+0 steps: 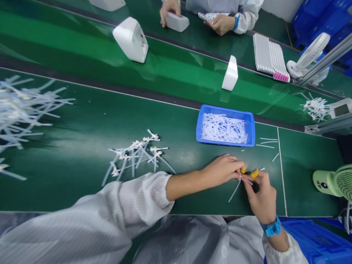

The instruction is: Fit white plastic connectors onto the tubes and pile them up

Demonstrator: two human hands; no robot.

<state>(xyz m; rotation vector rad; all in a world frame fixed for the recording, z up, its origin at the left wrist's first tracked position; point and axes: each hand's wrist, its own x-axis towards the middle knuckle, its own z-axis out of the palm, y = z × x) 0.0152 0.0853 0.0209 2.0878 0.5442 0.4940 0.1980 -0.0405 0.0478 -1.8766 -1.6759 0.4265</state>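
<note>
My left hand point(227, 169) and my right hand point(261, 194) meet over the green bench, low and right of the blue bin. Both hands are closed in a pinch on a tiny white connector point(241, 176), largely hidden by the fingers. From it a thin pale tube point(233, 192) slants down toward the bench's front edge. My right fingers also hold a short pale tube piece beside the connector. Yellow finger covers point(255, 173) sit on fingertips of both hands. The blue bin point(198, 126) holds many short white tube pieces point(224, 128).
Left of my forearm lies a small heap of connectors with tubes point(134, 150); a larger pile point(24, 106) is farther left. White housings point(132, 39) stand on the green conveyor point(176, 69). A co-worker's hands point(170, 11) work opposite. A green fan point(330, 181) stands right.
</note>
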